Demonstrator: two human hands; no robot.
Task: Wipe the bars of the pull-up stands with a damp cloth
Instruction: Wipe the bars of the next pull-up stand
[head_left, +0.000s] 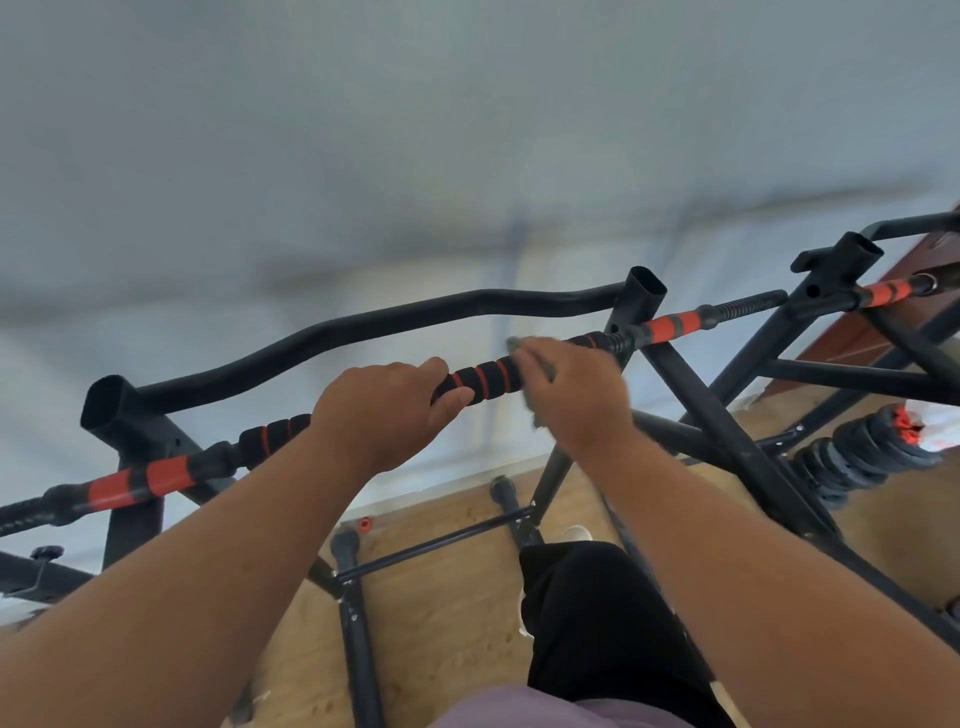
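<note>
A black foam-padded bar with orange rings (480, 379) runs from lower left to upper right across the pull-up stand (644, 291). My left hand (387, 402) grips this bar near its middle, thumb underneath. Just to the right, my right hand (571, 395) holds a grey cloth (519, 344) wrapped round the same bar; only small bits of the cloth show above and below the fingers. A curved bare black bar (363, 325) runs behind the padded one, joining the stand's two open-topped posts.
A second stand (836, 260) with its own orange-banded bar stands at the right. Stacked black weight plates (857, 457) lie on the wooden floor (441, 597) beyond it. The stand's base tubes cross the floor below my hands. A pale wall fills the background.
</note>
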